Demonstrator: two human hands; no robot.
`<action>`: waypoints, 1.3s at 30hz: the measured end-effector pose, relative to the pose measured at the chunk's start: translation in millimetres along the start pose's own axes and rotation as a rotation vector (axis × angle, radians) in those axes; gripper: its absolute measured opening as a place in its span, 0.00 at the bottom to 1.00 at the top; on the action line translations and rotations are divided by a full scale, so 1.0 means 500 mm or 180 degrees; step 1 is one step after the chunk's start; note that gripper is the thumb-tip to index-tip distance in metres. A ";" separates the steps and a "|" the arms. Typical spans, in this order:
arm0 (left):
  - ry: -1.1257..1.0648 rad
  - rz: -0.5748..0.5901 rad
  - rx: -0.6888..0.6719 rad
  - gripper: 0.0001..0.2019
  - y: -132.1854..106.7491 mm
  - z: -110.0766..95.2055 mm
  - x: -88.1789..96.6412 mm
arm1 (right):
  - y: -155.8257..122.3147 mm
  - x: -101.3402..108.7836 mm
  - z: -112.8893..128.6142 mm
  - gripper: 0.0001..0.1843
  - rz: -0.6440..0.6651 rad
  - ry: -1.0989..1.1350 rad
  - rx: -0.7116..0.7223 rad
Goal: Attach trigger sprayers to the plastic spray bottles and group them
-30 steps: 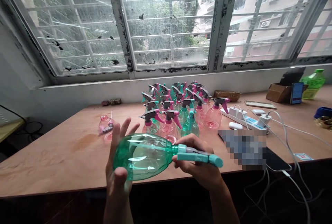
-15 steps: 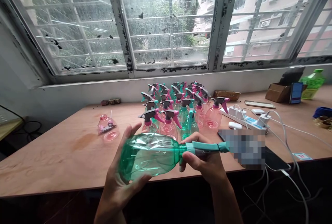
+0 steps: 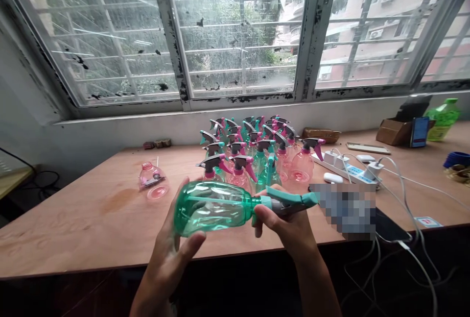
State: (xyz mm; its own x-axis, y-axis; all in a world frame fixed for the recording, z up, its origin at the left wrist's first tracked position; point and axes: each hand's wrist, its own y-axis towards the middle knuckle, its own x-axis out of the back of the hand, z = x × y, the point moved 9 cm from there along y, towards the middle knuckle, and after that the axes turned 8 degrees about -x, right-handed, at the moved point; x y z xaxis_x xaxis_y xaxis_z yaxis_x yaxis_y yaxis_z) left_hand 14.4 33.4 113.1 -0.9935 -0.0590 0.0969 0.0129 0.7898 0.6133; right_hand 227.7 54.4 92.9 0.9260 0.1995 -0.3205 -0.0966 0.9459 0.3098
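The left hand and right hand hold a green spray bottle sideways.

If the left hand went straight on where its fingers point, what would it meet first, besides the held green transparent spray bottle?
Likely the transparent pink spray bottle standing front-left among others; depth is unclear, so the left hand might pass above.

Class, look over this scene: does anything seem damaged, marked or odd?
Yes. The window frame has dark, chipped-looking patches; a brownish stain marks the table at left; and nearby a pink bottle has no fitted sprayer, unlike the clustered bottles.
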 end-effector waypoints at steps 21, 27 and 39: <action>-0.0133 -0.0332 -0.0059 0.49 -0.015 -0.040 -0.003 | -0.010 -0.011 0.003 0.15 0.0106 0.0200 0.0167; -0.0263 -0.0329 -0.0067 0.38 -0.002 -0.007 0.004 | -0.011 -0.008 0.006 0.13 0.0124 -0.0009 0.0313; -0.0535 -0.0239 0.0056 0.42 -0.017 -0.021 -0.023 | -0.014 0.004 0.007 0.16 0.0197 0.0069 0.0199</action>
State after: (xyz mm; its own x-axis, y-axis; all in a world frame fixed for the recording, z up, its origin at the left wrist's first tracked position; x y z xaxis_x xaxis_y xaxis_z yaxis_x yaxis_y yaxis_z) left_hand 26.7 20.7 114.8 -0.9965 -0.0164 -0.0820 -0.0625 0.7977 0.5998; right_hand 231.5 47.3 93.2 0.9107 0.2633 -0.3182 -0.1299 0.9139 0.3846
